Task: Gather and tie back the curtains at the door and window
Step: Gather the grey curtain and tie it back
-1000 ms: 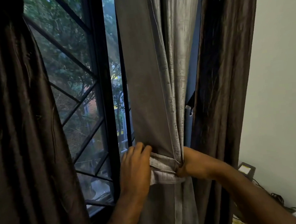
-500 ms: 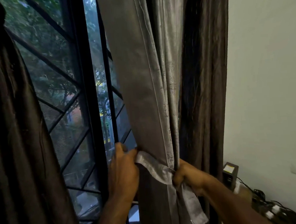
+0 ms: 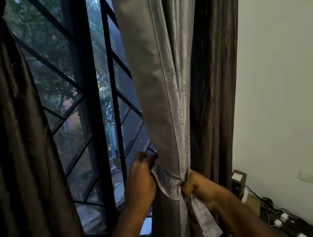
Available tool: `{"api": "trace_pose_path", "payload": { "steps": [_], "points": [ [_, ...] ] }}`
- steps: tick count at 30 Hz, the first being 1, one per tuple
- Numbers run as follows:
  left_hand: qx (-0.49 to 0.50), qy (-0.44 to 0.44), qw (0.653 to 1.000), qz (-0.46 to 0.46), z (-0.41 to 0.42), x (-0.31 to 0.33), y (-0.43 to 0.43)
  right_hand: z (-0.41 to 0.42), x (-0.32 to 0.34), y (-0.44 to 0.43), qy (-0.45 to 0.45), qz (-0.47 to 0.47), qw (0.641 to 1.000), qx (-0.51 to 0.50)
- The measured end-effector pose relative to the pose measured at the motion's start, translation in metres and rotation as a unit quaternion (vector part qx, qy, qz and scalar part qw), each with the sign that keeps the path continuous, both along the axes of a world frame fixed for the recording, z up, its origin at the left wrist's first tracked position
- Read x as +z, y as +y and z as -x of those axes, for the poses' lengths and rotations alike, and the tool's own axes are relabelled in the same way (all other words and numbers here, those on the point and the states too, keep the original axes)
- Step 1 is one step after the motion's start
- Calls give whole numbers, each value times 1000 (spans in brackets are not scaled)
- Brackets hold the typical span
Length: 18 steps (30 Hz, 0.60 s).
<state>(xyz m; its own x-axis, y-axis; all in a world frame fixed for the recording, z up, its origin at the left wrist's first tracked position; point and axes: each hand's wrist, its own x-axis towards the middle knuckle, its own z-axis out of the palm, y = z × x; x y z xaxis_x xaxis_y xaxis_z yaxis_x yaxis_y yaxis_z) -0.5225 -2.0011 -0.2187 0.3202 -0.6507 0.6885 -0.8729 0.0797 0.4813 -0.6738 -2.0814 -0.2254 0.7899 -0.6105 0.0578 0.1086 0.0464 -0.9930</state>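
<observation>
A grey curtain (image 3: 155, 81) hangs gathered in the middle of the view, in front of a barred window (image 3: 81, 104). A grey fabric tie-back band (image 3: 168, 186) wraps across it low down. My left hand (image 3: 140, 181) grips the band's left end against the curtain's edge. My right hand (image 3: 198, 189) is closed on the band at the curtain's right side, where it bunches. A loose end (image 3: 207, 223) of the band hangs down below my right hand. A dark brown curtain (image 3: 215, 78) hangs just behind, to the right.
Another dark brown curtain (image 3: 20, 145) fills the left side. A pale wall (image 3: 281, 74) stands at right. At the lower right are a small dark box (image 3: 238, 181), cables and a power strip (image 3: 283, 220).
The view has drifted so the grey curtain sits further left and closer. The band now runs slanted, and its loose end hangs below my right hand, which has pulled it down.
</observation>
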Motion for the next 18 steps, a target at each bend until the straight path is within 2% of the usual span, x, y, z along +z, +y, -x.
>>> {"api": "trace_pose_path", "payload": {
  "steps": [2,6,9,12,13,16,18],
  "points": [
    [-4,-8,1000,6,-4,1,1,-3,4,-1,13,35,999,-12],
    [76,-52,996,9,-12,6,2,-4,-1,-2,11,51,998,-30],
    [107,25,992,58,-13,11,0,-3,-4,-4,0,58,998,-33],
    [-4,171,984,55,-3,12,-7,-2,-3,-2,-9,51,998,-40],
    [-37,186,980,54,2,12,-9,-1,-3,-1,-14,45,998,-33],
    [-132,171,976,7,9,14,-10,4,-3,2,-16,26,999,-6],
    [-149,145,978,-23,9,13,-8,6,-6,2,-20,15,1000,-5]
  ]
}}
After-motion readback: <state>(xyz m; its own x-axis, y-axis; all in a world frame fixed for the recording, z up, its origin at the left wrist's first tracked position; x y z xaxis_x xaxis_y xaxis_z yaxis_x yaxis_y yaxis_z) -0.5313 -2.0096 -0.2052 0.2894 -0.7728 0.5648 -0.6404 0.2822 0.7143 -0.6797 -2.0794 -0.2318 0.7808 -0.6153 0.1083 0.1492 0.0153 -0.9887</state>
